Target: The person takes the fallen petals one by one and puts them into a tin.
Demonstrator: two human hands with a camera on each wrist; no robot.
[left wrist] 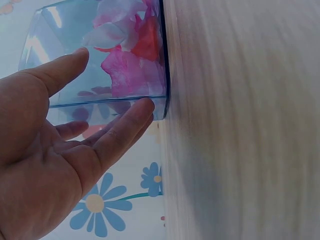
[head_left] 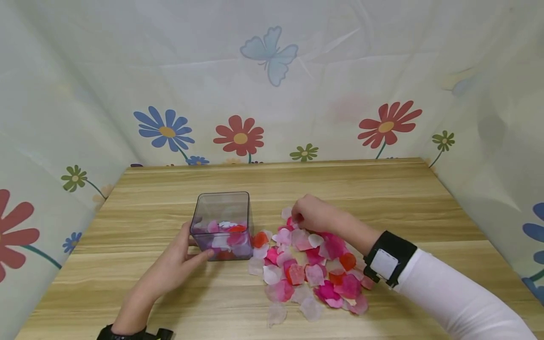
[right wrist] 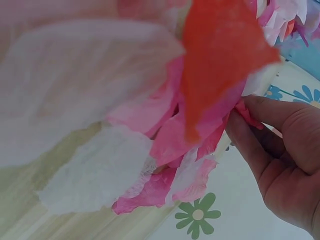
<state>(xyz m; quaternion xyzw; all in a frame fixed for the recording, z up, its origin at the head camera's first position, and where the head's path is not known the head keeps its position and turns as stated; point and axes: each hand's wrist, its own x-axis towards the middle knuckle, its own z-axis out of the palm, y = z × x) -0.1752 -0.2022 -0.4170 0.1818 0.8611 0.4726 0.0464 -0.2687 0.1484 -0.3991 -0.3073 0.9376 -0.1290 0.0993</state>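
A clear, smoky plastic box stands on the table, with pink, white and red artificial petals inside. My left hand lies against its near left corner, thumb on the front wall and fairly straight fingers along the left side. To the right of the box spreads a loose heap of petals. At the far edge of that heap, my right hand pinches a deep pink petal between thumb and fingertips. In the right wrist view, closer petals partly cover the heap.
The wood-grain table ends at a hanging white cloth printed with flowers. Similar cloth rises on the left and right sides. A few pale petals lie scattered at the heap's near edge.
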